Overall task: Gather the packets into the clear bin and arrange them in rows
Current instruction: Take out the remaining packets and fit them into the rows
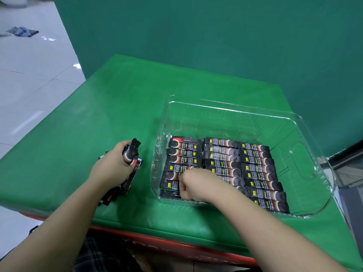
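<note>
A clear bin [231,109] stands on the green table, right of centre. Inside it, black stick packets [257,173] lie flat in three rows along the near part of the floor; the far part of the bin is bare. My right hand [196,184] is inside the bin at the near left, fingers curled down onto the left row; whether it pinches a packet is hidden. My left hand [113,163] is outside the bin to its left and grips a bundle of loose packets [130,154] on the table.
The green padded table top [121,99] ends at a red front edge near me. A green backdrop stands behind the table. White tiled floor with a crumpled cloth [22,32] lies to the left. The bin's right wall has a handle cut-out [302,161].
</note>
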### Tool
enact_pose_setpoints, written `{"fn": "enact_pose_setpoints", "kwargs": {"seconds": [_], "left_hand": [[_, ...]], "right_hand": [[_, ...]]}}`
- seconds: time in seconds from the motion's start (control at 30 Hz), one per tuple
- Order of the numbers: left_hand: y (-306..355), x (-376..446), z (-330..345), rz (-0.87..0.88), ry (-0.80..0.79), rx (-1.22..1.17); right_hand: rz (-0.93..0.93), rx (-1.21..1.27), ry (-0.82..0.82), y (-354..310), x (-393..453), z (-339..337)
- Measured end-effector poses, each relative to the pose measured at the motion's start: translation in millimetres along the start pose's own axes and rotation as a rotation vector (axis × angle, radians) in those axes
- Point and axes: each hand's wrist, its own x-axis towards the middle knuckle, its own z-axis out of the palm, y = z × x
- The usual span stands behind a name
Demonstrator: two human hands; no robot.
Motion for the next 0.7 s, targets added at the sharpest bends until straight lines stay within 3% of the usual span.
{"fn": "enact_pose_setpoints", "kwargs": {"seconds": [0.13, 0.4, 0.53, 0.7], "left_hand": [[-0.5, 0.1, 0.3, -0.003, -0.004, 0.004], [1.1, -0.9, -0.6, -0.006, -0.012, 0.004], [1.9, -2.8, -1.9, -0.013, -0.011, -0.001], [4.9, -5.4, -2.9, -0.008, -0.007, -0.002]], "right_hand": [[0.008, 0.011, -0.024, -0.8, 0.9, -1.7], [-0.060, 0.330, 0.195, 22.7, -18.1, 4.2], [-0.131, 0.445, 0.162, 23.6, -23.4, 6.7], [-0.127, 0.400, 0.102, 19.0, -23.3, 7.9]]}}
